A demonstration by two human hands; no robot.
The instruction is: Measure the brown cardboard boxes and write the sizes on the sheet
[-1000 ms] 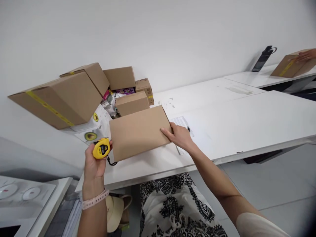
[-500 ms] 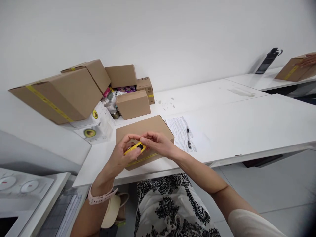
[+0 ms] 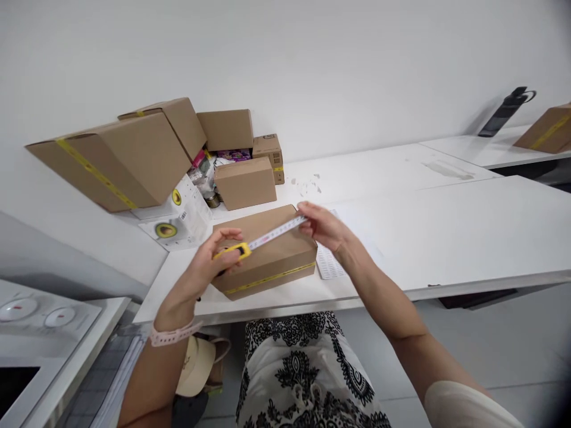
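Note:
A flat cardboard box (image 3: 272,261) with a yellow tape stripe lies on the white table (image 3: 446,226) right in front of me. My left hand (image 3: 209,264) grips a yellow tape measure (image 3: 232,251) over the box's left end. My right hand (image 3: 323,226) pinches the end of the white tape blade (image 3: 276,230), which is stretched across the box top to its right end.
A pile of cardboard boxes (image 3: 134,154) and a white avocado-printed package (image 3: 176,217) fill the table's back left corner. A printed sheet (image 3: 330,264) lies right of the box. A black bottle (image 3: 506,112) and another box (image 3: 546,128) stand on the far right desk.
The box was laid flat on the table. Both hands met at the tape measure, then my right hand drew the blade out to the right across the box top.

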